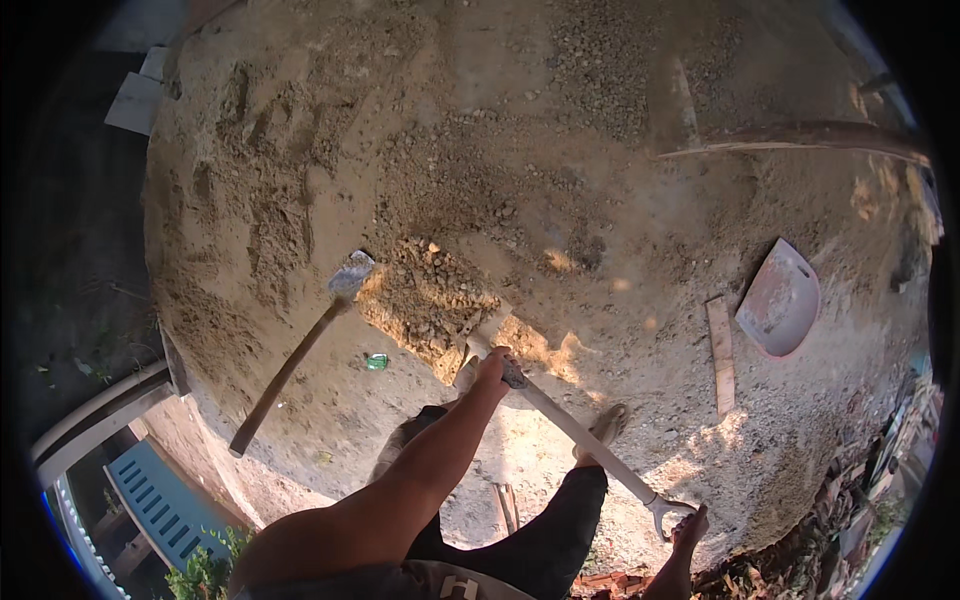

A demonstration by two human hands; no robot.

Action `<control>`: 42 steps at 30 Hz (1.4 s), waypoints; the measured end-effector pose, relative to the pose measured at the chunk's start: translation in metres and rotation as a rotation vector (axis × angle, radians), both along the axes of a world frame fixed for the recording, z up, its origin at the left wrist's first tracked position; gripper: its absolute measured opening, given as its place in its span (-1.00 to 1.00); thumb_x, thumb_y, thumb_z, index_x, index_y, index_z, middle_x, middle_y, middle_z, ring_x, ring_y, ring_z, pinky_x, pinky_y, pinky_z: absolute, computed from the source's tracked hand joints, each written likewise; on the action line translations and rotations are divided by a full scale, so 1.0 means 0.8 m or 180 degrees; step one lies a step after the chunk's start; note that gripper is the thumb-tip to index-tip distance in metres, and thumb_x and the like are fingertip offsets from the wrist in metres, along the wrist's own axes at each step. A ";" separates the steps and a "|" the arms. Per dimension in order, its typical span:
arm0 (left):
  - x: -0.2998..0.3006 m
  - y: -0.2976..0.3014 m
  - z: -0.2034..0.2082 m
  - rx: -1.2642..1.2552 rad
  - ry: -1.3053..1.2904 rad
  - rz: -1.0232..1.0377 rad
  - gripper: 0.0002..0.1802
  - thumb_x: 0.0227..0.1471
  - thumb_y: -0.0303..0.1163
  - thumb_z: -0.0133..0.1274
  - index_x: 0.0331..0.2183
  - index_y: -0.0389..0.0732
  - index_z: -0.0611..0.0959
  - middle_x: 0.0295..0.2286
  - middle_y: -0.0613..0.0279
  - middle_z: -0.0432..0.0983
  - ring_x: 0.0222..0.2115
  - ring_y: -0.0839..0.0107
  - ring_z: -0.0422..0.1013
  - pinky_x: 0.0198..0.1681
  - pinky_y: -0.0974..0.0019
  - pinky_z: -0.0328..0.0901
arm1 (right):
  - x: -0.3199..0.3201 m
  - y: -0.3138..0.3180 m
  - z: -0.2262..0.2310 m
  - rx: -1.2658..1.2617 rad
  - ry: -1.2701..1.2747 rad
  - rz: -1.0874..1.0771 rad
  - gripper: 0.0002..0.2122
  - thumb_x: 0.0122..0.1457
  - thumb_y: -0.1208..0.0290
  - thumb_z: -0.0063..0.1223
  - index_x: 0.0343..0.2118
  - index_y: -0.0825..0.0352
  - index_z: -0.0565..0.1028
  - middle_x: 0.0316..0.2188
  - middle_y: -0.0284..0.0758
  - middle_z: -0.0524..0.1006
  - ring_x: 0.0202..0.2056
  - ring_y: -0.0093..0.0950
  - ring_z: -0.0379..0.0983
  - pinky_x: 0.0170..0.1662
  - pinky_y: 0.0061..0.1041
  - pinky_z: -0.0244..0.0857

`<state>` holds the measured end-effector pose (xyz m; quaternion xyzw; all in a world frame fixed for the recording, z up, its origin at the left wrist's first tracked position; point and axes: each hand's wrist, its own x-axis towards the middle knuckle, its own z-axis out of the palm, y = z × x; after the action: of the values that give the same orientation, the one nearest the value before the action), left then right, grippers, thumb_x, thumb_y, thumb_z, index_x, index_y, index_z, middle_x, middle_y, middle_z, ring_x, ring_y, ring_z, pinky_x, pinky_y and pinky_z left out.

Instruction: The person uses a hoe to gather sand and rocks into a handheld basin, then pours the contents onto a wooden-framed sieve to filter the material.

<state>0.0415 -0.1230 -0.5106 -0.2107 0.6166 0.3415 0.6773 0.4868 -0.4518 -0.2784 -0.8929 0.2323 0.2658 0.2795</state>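
A long-handled shovel (578, 432) slants across the middle, its D-shaped grip at the lower right. My left hand (494, 368) is wrapped round the lower shaft, close to the blade. At the other end, my right hand (688, 527) closes on the D-shaped grip; its fingers show only in part. Loose earth and small stones (428, 300) lie in a sunlit mound over the blade and hide most of it. Left of the mound, a hoe (292, 372) with a wooden handle lies on the ground, its metal head almost touching the earth.
A reddish-white scoop-shaped pan (782, 302) and a short wooden board (721, 356) lie to the right. Beyond them stretches a curved timber (800, 138). Near the hoe is a small green wrapper (377, 361). A blue slotted plastic panel (165, 500) stands at the lower left. My feet straddle the shaft.
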 end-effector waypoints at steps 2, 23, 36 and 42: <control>-0.035 -0.002 0.046 -0.0003 -0.0406 0.0004 -0.89 -0.02 -0.40 0.08 -0.49 -0.13 0.46 -0.60 0.27 0.33 -0.60 0.30 0.35 -0.50 0.15 0.35 | 0.010 0.036 0.060 -0.0013 0.0009 0.0269 -0.60 0.24 0.03 -0.16 -0.63 0.20 0.19 -0.84 -0.48 0.06 -0.87 -0.58 -0.04 -0.83 -0.59 -0.17; 0.409 0.605 0.542 0.1626 0.1254 -0.2192 -0.51 -0.11 -0.42 0.24 -0.11 -0.26 0.44 -0.21 0.14 0.39 -0.28 0.19 0.38 -0.31 0.02 0.31 | 0.092 0.286 0.140 0.1232 0.2232 -0.0042 -0.47 0.24 -0.18 -0.31 -0.54 0.27 0.32 -0.83 -0.42 0.12 -0.83 -0.52 0.05 -0.77 -0.48 -0.04; 0.640 0.736 1.039 0.5269 0.1980 -0.2639 -0.56 -0.18 -0.32 0.30 -0.28 -0.27 0.47 -0.40 0.21 0.44 -0.44 0.42 0.40 -0.38 0.27 0.33 | 0.152 0.680 0.157 0.2567 0.4337 0.1196 -0.59 0.22 -0.02 -0.22 -0.26 0.31 0.39 -0.64 -0.30 0.39 -0.71 -0.47 0.32 -0.64 -0.42 0.28; 0.500 0.627 0.884 0.4139 0.0537 -0.2593 -0.67 -0.11 -0.41 0.22 -0.26 -0.17 0.48 -0.33 0.31 0.41 -0.32 0.43 0.36 -0.26 0.30 0.23 | 0.246 0.449 0.117 0.0243 0.2079 0.2833 -0.27 0.20 -0.28 -0.45 -0.02 0.36 0.47 -0.08 -0.06 0.51 -0.03 -0.19 0.44 0.05 -0.21 0.23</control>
<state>0.4412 0.3785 0.1965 0.4998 0.3704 0.3738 0.6879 0.6837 -0.0927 -0.1851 -0.7653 -0.1026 0.6296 0.0858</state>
